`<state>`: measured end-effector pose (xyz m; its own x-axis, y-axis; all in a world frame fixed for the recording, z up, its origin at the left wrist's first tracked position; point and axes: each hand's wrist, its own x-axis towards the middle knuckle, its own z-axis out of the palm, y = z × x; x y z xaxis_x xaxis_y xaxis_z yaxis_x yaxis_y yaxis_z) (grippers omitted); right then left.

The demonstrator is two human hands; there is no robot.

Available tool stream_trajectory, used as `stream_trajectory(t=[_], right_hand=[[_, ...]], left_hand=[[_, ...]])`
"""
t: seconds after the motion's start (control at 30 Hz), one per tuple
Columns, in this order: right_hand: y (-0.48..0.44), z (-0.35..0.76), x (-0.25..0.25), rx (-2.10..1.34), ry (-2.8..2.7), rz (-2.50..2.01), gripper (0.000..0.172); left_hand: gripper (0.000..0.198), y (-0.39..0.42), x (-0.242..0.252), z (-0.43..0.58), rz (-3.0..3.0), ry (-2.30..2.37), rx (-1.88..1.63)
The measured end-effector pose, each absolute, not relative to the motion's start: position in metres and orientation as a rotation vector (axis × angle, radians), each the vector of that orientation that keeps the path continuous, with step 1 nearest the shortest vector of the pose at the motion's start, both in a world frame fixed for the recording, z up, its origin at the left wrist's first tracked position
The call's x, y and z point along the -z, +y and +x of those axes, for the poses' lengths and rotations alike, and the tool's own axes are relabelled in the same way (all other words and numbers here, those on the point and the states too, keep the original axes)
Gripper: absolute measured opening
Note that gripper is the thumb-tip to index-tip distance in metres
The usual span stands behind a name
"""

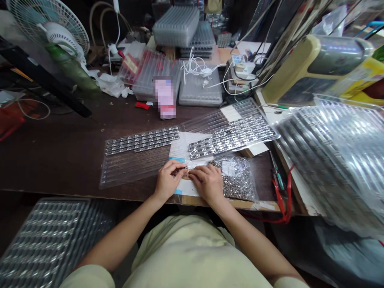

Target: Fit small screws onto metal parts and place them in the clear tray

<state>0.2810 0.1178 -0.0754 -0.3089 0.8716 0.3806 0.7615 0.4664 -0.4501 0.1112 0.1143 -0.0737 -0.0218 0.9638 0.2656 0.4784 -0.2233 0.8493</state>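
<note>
Close together over a white sheet at the table's front edge are my left hand and my right hand. The fingers of both are pinched, their tips nearly meeting; whatever they hold is too small to name. Beside my right hand lies a clear bag of small metal pieces with a white label. Behind my left hand a clear ribbed tray carries rows of small metal parts. A second clear tray, to the right, holds more such rows.
A pixelated phone-like object stands at the back, before stacked clear trays with a white cable. Tall tray stacks rise at right, more at lower left. A fan and a screwdriver flank the table.
</note>
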Motion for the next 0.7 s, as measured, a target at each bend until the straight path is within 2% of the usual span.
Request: stream_trajectory(t=[0.27, 0.5, 0.7], right_hand=[[0.115, 0.295, 0.072, -0.034, -2.264, -1.412, 0.026], [0.110, 0.306, 0.081, 0.100, -2.321, -1.359, 0.012], [0.111, 0.304, 0.083, 0.081, -2.288, -1.368, 0.016]], left_hand=[[0.013, 0.115, 0.073, 0.112, 1.705, 1.515, -1.169], [0.011, 0.119, 0.061, 0.121, 1.891, 1.510, -1.029], [0.012, 0.114, 0.065, 0.134, 2.100, 1.468, -0.944]])
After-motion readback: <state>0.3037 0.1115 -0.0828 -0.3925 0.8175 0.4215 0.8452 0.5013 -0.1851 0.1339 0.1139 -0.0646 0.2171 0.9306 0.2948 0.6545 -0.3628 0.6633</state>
